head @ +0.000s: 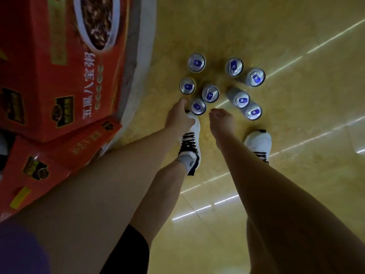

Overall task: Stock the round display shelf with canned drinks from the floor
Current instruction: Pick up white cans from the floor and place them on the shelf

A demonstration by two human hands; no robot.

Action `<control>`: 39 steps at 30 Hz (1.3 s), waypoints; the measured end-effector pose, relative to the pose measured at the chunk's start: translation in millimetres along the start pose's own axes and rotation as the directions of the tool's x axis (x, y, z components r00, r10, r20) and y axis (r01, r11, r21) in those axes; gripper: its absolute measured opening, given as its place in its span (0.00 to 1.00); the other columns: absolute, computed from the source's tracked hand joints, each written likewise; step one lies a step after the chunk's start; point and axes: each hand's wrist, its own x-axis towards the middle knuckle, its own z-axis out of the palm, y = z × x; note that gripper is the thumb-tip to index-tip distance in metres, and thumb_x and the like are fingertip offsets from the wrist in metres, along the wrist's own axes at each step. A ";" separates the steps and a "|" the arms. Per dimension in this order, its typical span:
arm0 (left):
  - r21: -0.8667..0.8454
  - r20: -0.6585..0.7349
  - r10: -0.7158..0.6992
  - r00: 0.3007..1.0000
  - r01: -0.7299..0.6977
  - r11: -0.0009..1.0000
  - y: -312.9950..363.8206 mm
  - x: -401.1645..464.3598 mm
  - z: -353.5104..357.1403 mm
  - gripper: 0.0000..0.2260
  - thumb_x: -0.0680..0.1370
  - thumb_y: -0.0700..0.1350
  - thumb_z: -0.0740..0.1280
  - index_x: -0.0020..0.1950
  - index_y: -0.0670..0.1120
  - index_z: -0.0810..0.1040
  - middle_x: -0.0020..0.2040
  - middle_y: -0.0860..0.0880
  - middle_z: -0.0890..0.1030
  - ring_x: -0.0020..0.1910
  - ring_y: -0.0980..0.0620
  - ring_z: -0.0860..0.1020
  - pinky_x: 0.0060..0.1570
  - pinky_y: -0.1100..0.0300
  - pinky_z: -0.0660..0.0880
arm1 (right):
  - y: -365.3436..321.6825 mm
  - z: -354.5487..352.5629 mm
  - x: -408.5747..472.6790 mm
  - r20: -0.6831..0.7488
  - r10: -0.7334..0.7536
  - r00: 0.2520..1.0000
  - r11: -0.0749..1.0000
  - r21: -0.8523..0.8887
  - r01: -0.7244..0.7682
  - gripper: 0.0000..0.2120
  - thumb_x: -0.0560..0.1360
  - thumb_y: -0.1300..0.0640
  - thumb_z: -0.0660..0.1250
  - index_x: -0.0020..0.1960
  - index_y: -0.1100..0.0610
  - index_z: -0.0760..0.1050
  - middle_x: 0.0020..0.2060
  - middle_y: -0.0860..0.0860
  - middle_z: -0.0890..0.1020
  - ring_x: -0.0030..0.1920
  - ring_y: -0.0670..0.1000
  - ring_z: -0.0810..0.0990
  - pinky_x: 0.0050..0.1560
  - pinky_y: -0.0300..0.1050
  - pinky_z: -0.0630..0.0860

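Note:
Several silver cans with blue tabs stand upright on the yellow floor, seen from above. My left hand (pixel 180 115) reaches down just left of the nearest can (pixel 198 106), fingers relaxed and holding nothing; whether it touches the can I cannot tell. My right hand (pixel 220 120) hangs empty between that can and two cans on the right (pixel 253 112), fingers loosely bent. Another can (pixel 210 93) stands just beyond both hands. The round display shelf's white rim (pixel 145 54) curves along the left.
Red cardboard boxes (pixel 57 62) with printed food pictures sit on the round shelf at left. My two white shoes (pixel 190 143) stand on the glossy floor just behind the cans. Open floor stretches to the right and beyond the cans.

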 end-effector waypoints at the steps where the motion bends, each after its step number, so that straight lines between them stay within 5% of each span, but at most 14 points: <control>1: 0.012 0.019 0.005 1.000 -0.005 1.000 -0.8 8.9 4.3 0.26 0.70 0.42 0.74 0.66 0.46 0.71 0.62 0.47 0.78 0.59 0.46 0.77 0.58 0.51 0.75 | 3.3 3.4 8.6 0.016 0.015 1.000 1.000 0.004 -0.015 0.11 0.76 0.62 0.62 0.51 0.66 0.80 0.45 0.57 0.83 0.42 0.55 0.77 0.42 0.45 0.71; 8: 0.060 -0.021 0.067 0.998 -0.066 0.996 9.5 38.4 32.9 0.23 0.68 0.45 0.78 0.59 0.46 0.73 0.58 0.47 0.81 0.56 0.45 0.78 0.51 0.56 0.73 | 4.4 13.0 29.0 0.122 0.085 0.989 0.982 0.160 -0.104 0.15 0.78 0.64 0.58 0.56 0.53 0.80 0.41 0.48 0.80 0.44 0.48 0.74 0.46 0.42 0.71; 12: 0.049 -0.061 0.001 0.998 0.002 0.999 12.8 29.8 29.6 0.21 0.67 0.41 0.77 0.58 0.43 0.75 0.55 0.43 0.81 0.54 0.44 0.79 0.46 0.57 0.73 | -1.4 11.6 20.1 0.215 0.085 0.973 0.989 0.097 -0.108 0.22 0.76 0.69 0.55 0.68 0.60 0.74 0.53 0.53 0.78 0.51 0.51 0.75 0.48 0.41 0.72; 16: -0.051 -0.024 -0.088 0.996 0.087 0.995 9.5 -6.5 9.7 0.22 0.66 0.40 0.78 0.59 0.43 0.78 0.53 0.45 0.81 0.49 0.48 0.77 0.42 0.60 0.69 | -11.2 -3.6 -12.9 0.254 -0.047 0.966 0.995 -0.076 0.068 0.20 0.77 0.68 0.56 0.66 0.59 0.76 0.58 0.52 0.79 0.56 0.50 0.76 0.56 0.41 0.72; 20: -0.130 0.000 -0.095 0.995 0.094 0.987 18.4 -59.0 -29.0 0.25 0.65 0.40 0.78 0.61 0.45 0.78 0.56 0.46 0.80 0.53 0.46 0.78 0.48 0.56 0.76 | -30.1 -27.8 -54.6 0.307 -0.178 0.935 0.958 -0.164 0.236 0.23 0.74 0.71 0.56 0.64 0.58 0.77 0.62 0.54 0.80 0.63 0.51 0.77 0.64 0.43 0.72; 27: -0.214 0.083 -0.031 0.996 0.048 0.976 91.9 -185.1 -129.6 0.22 0.68 0.39 0.77 0.60 0.44 0.77 0.55 0.46 0.78 0.54 0.47 0.77 0.51 0.56 0.76 | -119.8 -105.2 -174.8 0.427 -0.375 0.823 0.779 -0.337 0.529 0.23 0.75 0.70 0.57 0.65 0.55 0.77 0.57 0.57 0.81 0.50 0.55 0.79 0.36 0.37 0.66; 33: -0.249 0.033 0.072 0.997 -0.062 0.967 186.1 -349.3 -254.2 0.26 0.70 0.40 0.77 0.65 0.42 0.72 0.58 0.41 0.78 0.47 0.44 0.81 0.40 0.55 0.79 | -224.5 -184.3 -319.5 0.484 -0.484 0.729 0.653 -0.355 0.669 0.19 0.73 0.63 0.64 0.62 0.52 0.79 0.53 0.55 0.84 0.53 0.57 0.82 0.45 0.44 0.76; 37: -0.229 -0.057 0.190 0.980 -0.198 0.953 243.4 -460.9 -322.8 0.15 0.72 0.43 0.76 0.56 0.43 0.76 0.52 0.41 0.80 0.46 0.43 0.83 0.47 0.47 0.82 | -296.9 -233.1 -411.4 0.474 -0.644 0.600 0.565 -0.234 0.791 0.08 0.76 0.59 0.70 0.53 0.61 0.82 0.50 0.56 0.85 0.48 0.49 0.80 0.46 0.38 0.71; 39: -0.224 -0.125 0.231 0.965 -0.254 0.941 263.4 -507.8 -347.0 0.19 0.72 0.43 0.76 0.60 0.41 0.76 0.53 0.41 0.81 0.45 0.43 0.84 0.46 0.46 0.82 | -328.2 -258.3 -453.7 0.491 -0.692 0.530 0.480 -0.236 0.845 0.08 0.74 0.59 0.73 0.52 0.61 0.82 0.49 0.55 0.85 0.48 0.48 0.79 0.47 0.39 0.70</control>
